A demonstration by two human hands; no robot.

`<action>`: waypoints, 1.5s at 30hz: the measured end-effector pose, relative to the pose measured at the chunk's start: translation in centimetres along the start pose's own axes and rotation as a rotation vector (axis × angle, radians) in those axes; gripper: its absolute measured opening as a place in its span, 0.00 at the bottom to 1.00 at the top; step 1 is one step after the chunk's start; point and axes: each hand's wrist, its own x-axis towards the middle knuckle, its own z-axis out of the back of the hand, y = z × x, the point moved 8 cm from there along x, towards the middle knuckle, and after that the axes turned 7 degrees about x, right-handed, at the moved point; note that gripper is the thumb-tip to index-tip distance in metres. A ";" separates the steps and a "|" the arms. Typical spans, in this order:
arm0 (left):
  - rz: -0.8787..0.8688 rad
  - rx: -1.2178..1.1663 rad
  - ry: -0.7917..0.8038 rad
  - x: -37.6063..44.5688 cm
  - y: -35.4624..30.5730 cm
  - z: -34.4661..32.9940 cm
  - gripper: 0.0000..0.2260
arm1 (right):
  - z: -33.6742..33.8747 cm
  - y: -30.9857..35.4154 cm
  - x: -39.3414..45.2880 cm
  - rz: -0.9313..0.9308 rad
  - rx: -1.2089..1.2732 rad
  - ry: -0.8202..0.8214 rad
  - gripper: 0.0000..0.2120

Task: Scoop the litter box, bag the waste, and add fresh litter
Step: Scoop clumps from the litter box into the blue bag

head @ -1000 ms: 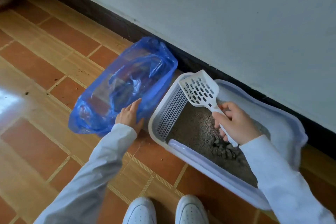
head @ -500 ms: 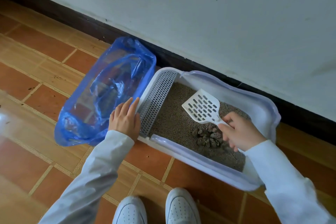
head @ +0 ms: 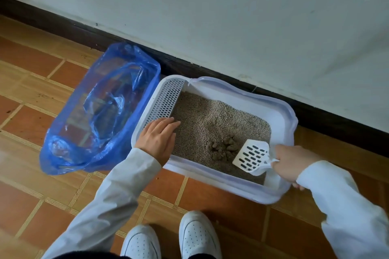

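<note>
Head view: white slotted plastic scoop (head: 251, 156) is gripped by its handle in the right hand (head: 291, 164), blade beside the dark waste clumps (head: 223, 148) in the white rectangular plastic litter box (head: 284, 111); left hand (head: 157, 140), fingers spread flat, is rested on its rim beside the open blue plastic bag (head: 101, 115).

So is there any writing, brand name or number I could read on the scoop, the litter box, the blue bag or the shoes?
None can be read.
Scoop: plain white plastic with slots, no lettering.
Litter box: plain rim, no label showing.
Blue bag: clear blue film, no print.
White shoes: only perforation dots, no logo visible.
</note>
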 end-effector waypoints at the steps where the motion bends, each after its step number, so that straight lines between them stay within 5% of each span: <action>1: 0.012 0.006 0.018 0.0 0.1 -0.2 0.19 | -0.1 -0.1 -0.2 -0.018 -0.033 0.014 0.11; 11: 0.046 0.000 0.047 -0.6 0.4 -1.2 0.20 | -1.6 2.0 1.8 -0.012 0.018 0.060 0.04; 19: 0.068 -0.062 -0.016 -1.1 0.6 -0.9 0.19 | -3.8 3.4 4.5 0.008 0.477 0.025 0.11; 28: 0.079 -0.092 -0.043 -1.6 1.4 -0.9 0.17 | -4.7 2.2 4.2 0.069 0.799 -0.053 0.06; 45: 0.102 -0.095 -0.064 -2.0 2.4 -0.3 0.17 | -3.7 1.8 2.1 0.216 1.082 -0.127 0.05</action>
